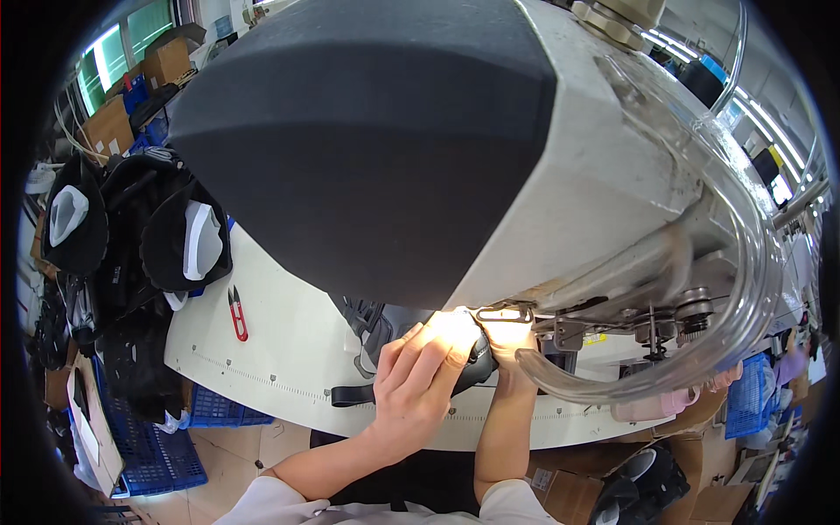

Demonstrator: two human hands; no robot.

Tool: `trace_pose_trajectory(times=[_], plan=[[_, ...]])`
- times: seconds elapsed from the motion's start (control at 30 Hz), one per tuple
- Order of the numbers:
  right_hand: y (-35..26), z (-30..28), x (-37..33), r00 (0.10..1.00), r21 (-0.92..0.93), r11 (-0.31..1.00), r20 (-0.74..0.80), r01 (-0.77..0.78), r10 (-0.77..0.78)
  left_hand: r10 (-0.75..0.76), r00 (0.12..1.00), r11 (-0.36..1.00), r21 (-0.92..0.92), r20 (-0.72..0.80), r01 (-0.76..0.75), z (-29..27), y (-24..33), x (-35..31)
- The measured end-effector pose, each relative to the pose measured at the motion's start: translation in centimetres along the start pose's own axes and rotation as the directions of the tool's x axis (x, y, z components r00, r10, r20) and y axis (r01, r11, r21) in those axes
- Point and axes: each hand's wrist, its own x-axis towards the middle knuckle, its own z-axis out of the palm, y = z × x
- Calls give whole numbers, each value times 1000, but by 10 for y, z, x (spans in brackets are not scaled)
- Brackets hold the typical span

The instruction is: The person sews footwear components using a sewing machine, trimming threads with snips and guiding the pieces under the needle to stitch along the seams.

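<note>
**Dark piece (475, 367) tucked right up under the machine (376, 175)**

So the dark piece is on the white counter (262, 297), just below the machine's head, partly behind the hands. The left hand (416, 367) has its fingers bunched and bent over it, so that grip looks closed on the piece, probably to keep it flat and steady. The right hand (507, 337) is on the far side, in harsh glare; can't tell if its grip is pinching anything or just resting. My guess is they're working from both sides to control it near the lit spot.

Which way it points: the strap (353, 396) sticks out to the left, roughly along the counter's near edge. The long axis seems to run left to right, but too much is covered to swear to it.

Red-handled snips (238, 317) lie off to the left, probably parked within reach but out of the way.
</note>
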Motion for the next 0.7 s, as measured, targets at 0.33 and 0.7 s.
trace_pose_trajectory(times=[0.33,0.7], plan=[[-2,9,-15,996,-8,998,-59,65,-66,-14,998,994,-103,57,19,-4,-13,0],[-1,29,-14,983,-75,985,-93,153,-159,-76,974,926,-348,212,148,-17,-41,7]])
